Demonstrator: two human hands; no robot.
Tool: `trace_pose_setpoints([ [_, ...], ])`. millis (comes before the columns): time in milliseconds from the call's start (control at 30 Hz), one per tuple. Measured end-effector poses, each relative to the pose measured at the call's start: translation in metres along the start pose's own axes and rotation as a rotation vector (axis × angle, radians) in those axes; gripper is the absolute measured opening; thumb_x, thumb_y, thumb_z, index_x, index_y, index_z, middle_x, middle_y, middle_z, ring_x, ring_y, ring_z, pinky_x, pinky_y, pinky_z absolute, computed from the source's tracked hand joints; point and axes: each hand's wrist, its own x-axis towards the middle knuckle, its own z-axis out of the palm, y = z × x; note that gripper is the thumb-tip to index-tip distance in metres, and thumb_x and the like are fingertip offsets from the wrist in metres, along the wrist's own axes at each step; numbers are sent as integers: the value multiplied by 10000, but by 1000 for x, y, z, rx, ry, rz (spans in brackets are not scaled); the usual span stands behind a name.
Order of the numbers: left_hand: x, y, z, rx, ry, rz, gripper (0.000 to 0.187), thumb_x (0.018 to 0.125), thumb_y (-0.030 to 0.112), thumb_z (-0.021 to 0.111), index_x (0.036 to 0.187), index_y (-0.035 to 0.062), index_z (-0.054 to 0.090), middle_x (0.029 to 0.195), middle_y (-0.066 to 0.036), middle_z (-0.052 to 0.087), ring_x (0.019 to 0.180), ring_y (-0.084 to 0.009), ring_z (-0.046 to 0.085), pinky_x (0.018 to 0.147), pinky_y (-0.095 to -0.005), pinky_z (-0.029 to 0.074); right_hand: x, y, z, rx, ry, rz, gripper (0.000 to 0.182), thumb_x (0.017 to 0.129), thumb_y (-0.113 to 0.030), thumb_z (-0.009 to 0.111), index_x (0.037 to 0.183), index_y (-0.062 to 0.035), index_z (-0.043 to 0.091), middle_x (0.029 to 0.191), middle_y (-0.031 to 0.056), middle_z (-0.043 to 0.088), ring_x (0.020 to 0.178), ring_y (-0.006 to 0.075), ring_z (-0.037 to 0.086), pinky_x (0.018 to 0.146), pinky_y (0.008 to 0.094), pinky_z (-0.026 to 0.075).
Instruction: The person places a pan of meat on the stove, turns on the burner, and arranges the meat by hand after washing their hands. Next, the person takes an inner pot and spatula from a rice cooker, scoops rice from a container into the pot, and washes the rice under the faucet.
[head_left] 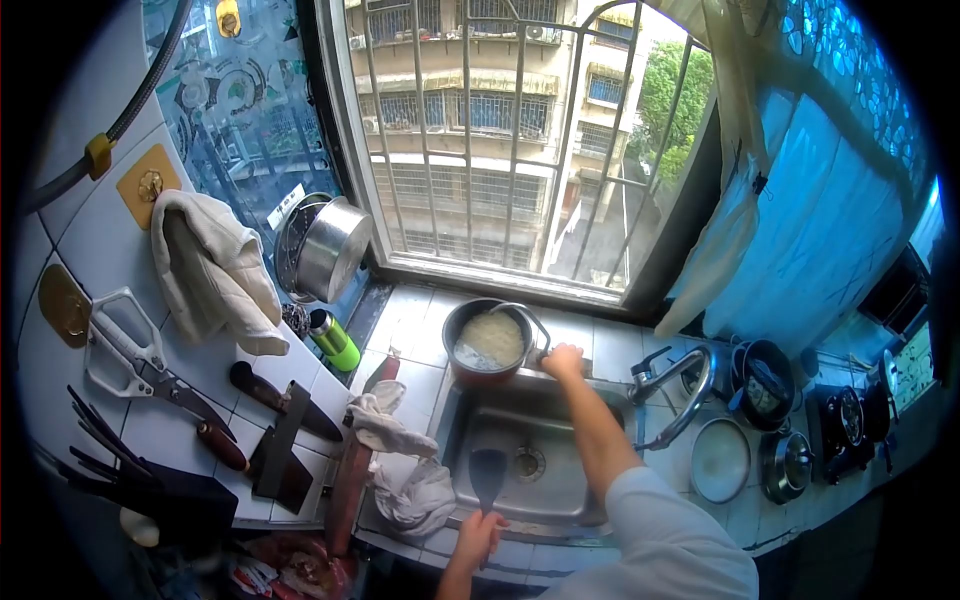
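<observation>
A dark spatula [488, 472] is in my left hand [478, 538], its fingers wrapped round the handle and its flat blade raised over the sink [540, 415]. At the back of the sink, my right hand [563, 362] is closed at the right side of a pot [478, 374], by the end of its curved metal handle [527, 317]. The pot stands upright on the white tiles and holds pale, rice-like food [490, 340] with cloudy liquid. My right fingers are partly hidden.
A tap [690, 395] arches at the sink's right. Beyond it are a round pale lid or plate [720, 460], a lidded pot [787, 466] and a stove [840, 420]. Cloths [412, 497], a green bottle [334, 341], wall-mounted knives [290, 435] and scissors [150, 370] are left. A barred window [500, 130] is behind.
</observation>
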Motion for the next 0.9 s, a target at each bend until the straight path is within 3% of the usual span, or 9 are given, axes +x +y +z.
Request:
trace_pose_setpoints([
  [200, -23, -8, -13, 13, -19, -9, 207, 879, 190, 449, 853, 30, 579, 569, 5, 452, 462, -72, 418, 427, -207, 364, 71, 34, 12, -13, -431, 30, 503, 659, -456, 622, 1031, -117, 638, 1088, 103, 598, 990, 289, 566, 834, 340, 454],
  [233, -21, -14, -20, 36, -66, -30, 190, 896, 139, 435, 861, -15, 538, 799, -87, 600, 512, -61, 462, 407, -200, 395, 89, 42, 27, 20, -507, 8, 495, 660, -450, 633, 1027, -118, 641, 1083, 108, 601, 965, 288, 581, 826, 343, 459],
  [267, -23, -12, -21, 28, -71, -22, 193, 899, 141, 432, 862, -16, 539, 796, -87, 600, 511, -59, 460, 409, -198, 395, 87, 44, 26, 116, -550, -41, 478, 665, -412, 658, 1037, -114, 636, 1094, 111, 595, 974, 284, 574, 825, 338, 458],
  [600, -42, -3, -14, -67, -81, 9, 209, 910, 164, 425, 889, -11, 538, 858, -104, 603, 551, -65, 466, 455, -198, 406, 92, 46, 40, 62, -548, 8, 510, 653, -402, 710, 1061, -108, 622, 1137, 130, 564, 1060, 299, 516, 865, 367, 439],
  [667, -52, 3, -5, -6, -26, 68, 230, 896, 217, 459, 837, 24, 570, 690, -41, 523, 484, -66, 429, 433, -205, 380, 59, 38, 26, -222, -45, -237, 389, 663, -323, 704, 937, -55, 637, 973, 127, 611, 931, 282, 554, 740, 344, 474],
  [700, -56, 4, 0, 56, 25, 121, 256, 882, 270, 493, 785, 59, 602, 522, 23, 442, 417, -68, 391, 412, -212, 354, 52, 35, 24, -218, -48, -243, 389, 663, -323, 704, 937, -55, 637, 973, 127, 611, 931, 282, 554, 740, 344, 474],
  [767, -59, -3, 1, 20, 21, 114, 287, 899, 285, 460, 800, 58, 605, 527, 37, 446, 420, -49, 387, 389, -190, 299, 41, 34, 26, -180, 170, -277, 219, 694, -173, 650, 906, -122, 633, 1034, 51, 561, 1040, 249, 469, 810, 374, 445],
  [800, -61, -6, 1, 16, 5, 103, 289, 900, 286, 461, 798, 55, 602, 526, 35, 446, 419, -52, 388, 390, -192, 306, 38, 35, 35, -218, 347, -330, 138, 703, -138, 608, 841, -137, 622, 926, 28, 560, 966, 230, 489, 764, 362, 438],
  [900, -64, -12, 11, -53, 5, 110, 289, 900, 292, 469, 804, 50, 594, 524, 29, 447, 420, -55, 392, 393, -196, 320, 34, 28, 52, -245, 536, -266, 98, 742, -161, 585, 831, -149, 624, 903, 31, 551, 963, 225, 484, 760, 343, 423],
])
